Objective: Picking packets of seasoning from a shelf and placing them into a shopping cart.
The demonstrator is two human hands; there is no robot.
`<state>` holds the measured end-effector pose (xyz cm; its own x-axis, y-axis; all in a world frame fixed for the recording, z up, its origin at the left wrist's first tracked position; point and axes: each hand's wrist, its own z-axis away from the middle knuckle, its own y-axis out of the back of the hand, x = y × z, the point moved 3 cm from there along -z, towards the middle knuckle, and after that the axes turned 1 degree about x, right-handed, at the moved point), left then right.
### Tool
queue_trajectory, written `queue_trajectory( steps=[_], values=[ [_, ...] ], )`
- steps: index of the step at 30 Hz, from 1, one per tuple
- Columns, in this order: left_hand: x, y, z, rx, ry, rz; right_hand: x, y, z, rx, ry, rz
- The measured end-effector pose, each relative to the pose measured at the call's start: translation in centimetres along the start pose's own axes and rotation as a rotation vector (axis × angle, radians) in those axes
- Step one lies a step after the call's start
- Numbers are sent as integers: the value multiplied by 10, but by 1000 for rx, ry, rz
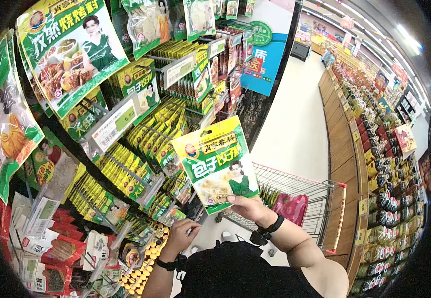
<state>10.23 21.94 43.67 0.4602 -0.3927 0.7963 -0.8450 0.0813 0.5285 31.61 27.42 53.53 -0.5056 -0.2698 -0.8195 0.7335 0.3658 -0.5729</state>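
Note:
A yellow-green seasoning packet (215,160) is held by its lower right corner in my right hand (251,209), thumb across the front. The packet faces me, slightly tilted, with a hang hole in its top edge. It bears printed writing and a picture of food and a person. My left hand (182,235) hovers low beside the rack, fingers loosely curled and a small gap at the thumb. Nothing shows in it. Rows of similar seasoning packets (124,175) hang on metal hooks just left of both hands.
Price-tag holders (113,123) jut out from the hooks. Larger packets (72,56) hang close at upper left. Beyond my right hand stands a wire shopping cart (293,178) containing a pink package (290,208). A wood-sided display (344,156) with bottled goods lines the aisle's right side.

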Motion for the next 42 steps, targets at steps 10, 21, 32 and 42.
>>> queue_trajectory(
  steps=[10,21,32,42],
  values=[
    [56,12,-35,174,-107,423,22,3,7,-154,-137,158],
    [62,6,-33,384,60,403,30,46,-19,116,290,536],
    [72,0,-50,72,-274,-173,18,9,-20,-424,40,896],
    [53,18,-28,423,36,-56,21,32,-7,-224,-31,496]
  ],
)
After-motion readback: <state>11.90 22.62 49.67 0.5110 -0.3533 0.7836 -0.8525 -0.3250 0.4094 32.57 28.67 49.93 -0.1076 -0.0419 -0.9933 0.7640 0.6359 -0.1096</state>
